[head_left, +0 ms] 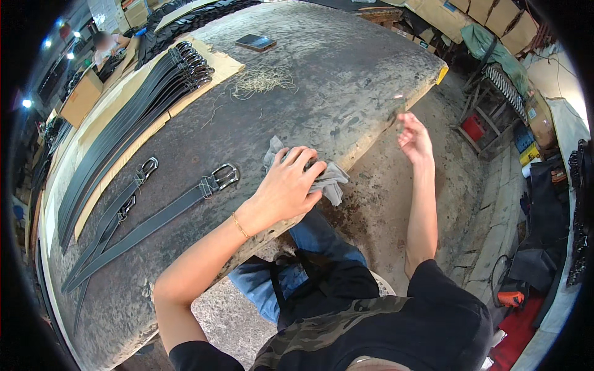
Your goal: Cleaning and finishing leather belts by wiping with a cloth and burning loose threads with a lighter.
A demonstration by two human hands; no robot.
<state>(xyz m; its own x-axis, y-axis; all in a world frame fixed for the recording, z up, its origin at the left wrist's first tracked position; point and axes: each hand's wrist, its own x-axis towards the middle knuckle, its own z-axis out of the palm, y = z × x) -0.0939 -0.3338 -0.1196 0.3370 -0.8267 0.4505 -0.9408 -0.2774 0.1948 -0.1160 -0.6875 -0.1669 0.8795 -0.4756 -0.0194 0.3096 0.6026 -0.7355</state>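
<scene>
My left hand [288, 179] is curled over a crumpled grey cloth [332, 180] at the table's near edge. A dark patch shows beneath its fingers, too covered to make out. My right hand [414, 137] is raised beyond the table's right edge, fingers bent together. Something small and blurred shows by its fingertips; I cannot tell what it is. Left of my left hand lies a black belt [151, 226] with a silver buckle [226, 176]. Farther left, more belts [111, 226] cross under its tail end.
A row of black belts [133, 102] lies on cardboard [219, 63] at the left. A phone [255, 42] and a heap of pale threads [265, 80] lie at the table's far side. A striped stool [504, 89] stands at right. Another person [110, 48] is at far left.
</scene>
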